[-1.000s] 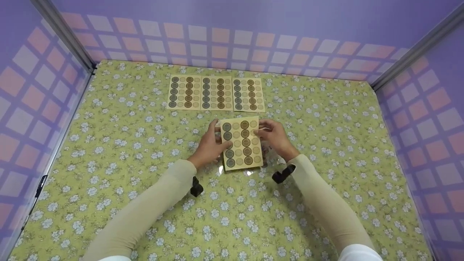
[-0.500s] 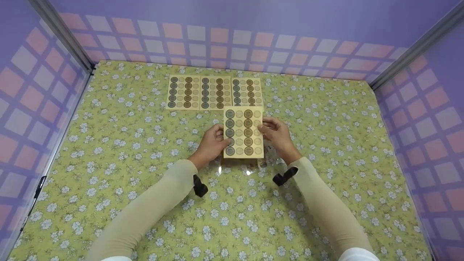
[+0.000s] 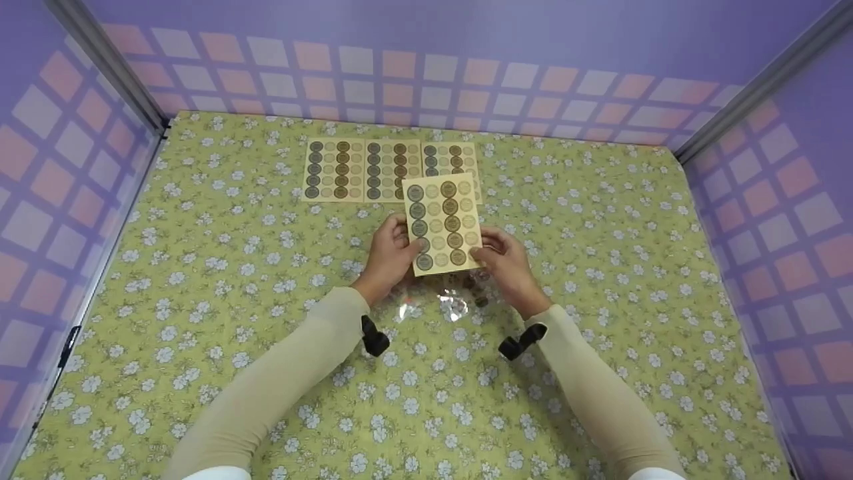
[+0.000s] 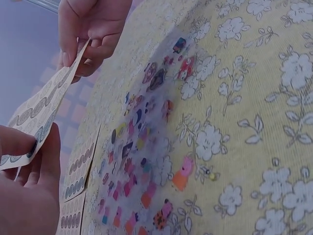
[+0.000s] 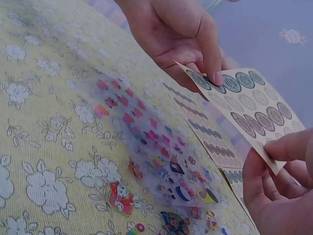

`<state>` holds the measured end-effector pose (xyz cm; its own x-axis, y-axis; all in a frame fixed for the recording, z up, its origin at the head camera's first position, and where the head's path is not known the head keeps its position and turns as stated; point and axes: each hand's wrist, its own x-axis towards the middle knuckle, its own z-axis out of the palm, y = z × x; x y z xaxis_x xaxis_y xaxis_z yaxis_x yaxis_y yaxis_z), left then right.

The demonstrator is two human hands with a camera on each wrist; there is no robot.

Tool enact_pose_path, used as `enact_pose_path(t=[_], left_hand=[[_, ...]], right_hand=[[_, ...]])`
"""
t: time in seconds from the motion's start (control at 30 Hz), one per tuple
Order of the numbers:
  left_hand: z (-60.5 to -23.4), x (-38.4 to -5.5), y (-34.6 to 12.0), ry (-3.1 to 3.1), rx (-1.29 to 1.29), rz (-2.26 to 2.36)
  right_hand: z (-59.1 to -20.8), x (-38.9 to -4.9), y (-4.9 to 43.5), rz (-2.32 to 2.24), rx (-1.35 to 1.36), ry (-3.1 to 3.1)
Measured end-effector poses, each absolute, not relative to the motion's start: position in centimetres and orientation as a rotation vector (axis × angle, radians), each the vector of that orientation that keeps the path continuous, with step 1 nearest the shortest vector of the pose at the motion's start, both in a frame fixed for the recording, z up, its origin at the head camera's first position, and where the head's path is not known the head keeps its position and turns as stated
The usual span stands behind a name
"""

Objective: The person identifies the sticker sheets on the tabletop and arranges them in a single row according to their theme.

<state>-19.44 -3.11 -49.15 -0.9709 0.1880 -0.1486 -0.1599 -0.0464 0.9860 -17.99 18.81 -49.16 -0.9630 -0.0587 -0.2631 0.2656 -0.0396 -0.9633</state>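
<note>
Head view: one sheet of printed discs (image 3: pixel 436 225), four columns by five rows, raised at frame centre above the floral worktop (image 3: pixel 600 320). Two hands grasp it: left hand (image 3: pixel 390 259) pinching the left edge, right hand (image 3: pixel 512 270) the lower right. Three similar sheets (image 3: pixel 334 170) in a row, upper centre. Left wrist view: colourful stickers (image 4: pixel 150 195), uncounted, midframe.

Held sheet (image 3: pixel 442 225) at clock centre, raised above tabletop (image 3: pixel 200 253). Left grip (image 3: pixel 390 252) on its edge at 8 o'clock, right grip (image 3: pixel 504 263) at 4. On tabletop, side by side: left sheet (image 3: pixel 333 170) at 10 o'clock, middle sheet (image 3: pixel 385 167) between 10 and 11, right sheet (image 3: pixel 450 157) at 12, partly behind held sheet. Sticker film (image 4: pixel 132 166) flat on tabletop, 6 o'clock.
</note>
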Motion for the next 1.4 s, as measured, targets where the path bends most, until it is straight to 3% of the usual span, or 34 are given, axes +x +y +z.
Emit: enact_pose_path(t=[0.8, 1.4], left_hand=[[-49.3, -18.8, -1.8, 2.032, 0.102, 1.991], [-49.4, -18.6, -4.7, 2.662, 0.592, 0.791]], right_hand=[[-49.0, -18.3, 19.8, -2.205, 0.415, 2.087], [-48.8, -21.7, 25.0, -2.261, 0.688, 2.096]])
